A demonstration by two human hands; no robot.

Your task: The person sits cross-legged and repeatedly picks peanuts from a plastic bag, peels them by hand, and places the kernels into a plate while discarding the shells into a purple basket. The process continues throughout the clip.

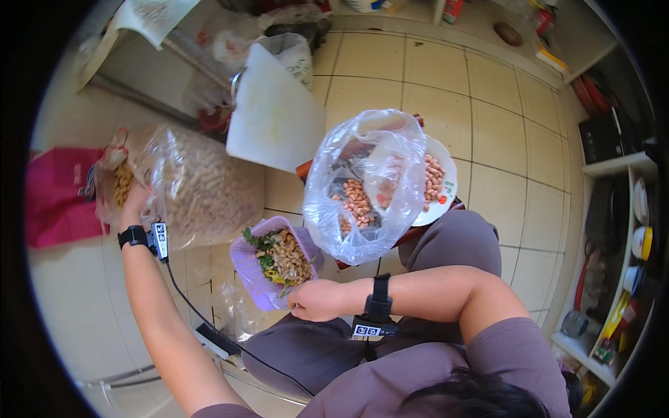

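My left hand (137, 198) reaches into the mouth of a large clear plastic bag (209, 193) full of unshelled peanuts. Its fingers are hidden among the plastic and peanuts (123, 183). At the near rim of a purple plastic basket (246, 279), my right hand (320, 301) is curled, its fingertips out of sight. Empty peanut shells (290, 258) and green leaves (265, 260) lie in the basket. Beyond it, an open clear plastic bag (326, 157) contains shelled pink peanuts (358, 204). To its right, partly covered by it, a white plate (448, 172) holds more shelled peanuts (433, 183).
The open bag and plate rest on a low reddish-brown wooden stool (304, 169). A white cutting board (274, 117) leans behind the basket. A magenta bag (62, 198) lies far left. Shelves (606, 170) line the right side. A black cable (196, 308) runs from my left wrist.
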